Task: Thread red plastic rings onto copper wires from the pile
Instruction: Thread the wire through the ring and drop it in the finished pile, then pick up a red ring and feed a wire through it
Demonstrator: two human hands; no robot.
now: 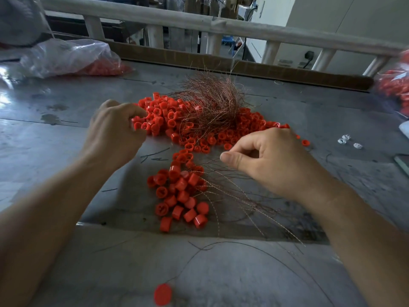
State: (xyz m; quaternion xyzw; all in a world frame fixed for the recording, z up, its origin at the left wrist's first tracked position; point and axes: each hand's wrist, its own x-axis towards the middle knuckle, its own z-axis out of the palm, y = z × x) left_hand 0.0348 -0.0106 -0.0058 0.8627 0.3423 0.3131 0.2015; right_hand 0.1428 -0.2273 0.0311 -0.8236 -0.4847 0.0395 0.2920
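Note:
A big pile of loose red plastic rings lies on the grey metal table, with a bushy bundle of copper wires on top of it. My left hand is at the pile's left edge, fingers curled round a red ring. My right hand hovers to the right, thumb and forefinger pinched together; a thin wire seems to run from the pinch, but it is too fine to tell. Between my arms lies a cluster of rings with wires through them.
Clear plastic bags of red rings sit at the back left and far right. A single red ring lies near the front edge. Small white pieces lie at the right. A wooden rail bounds the back.

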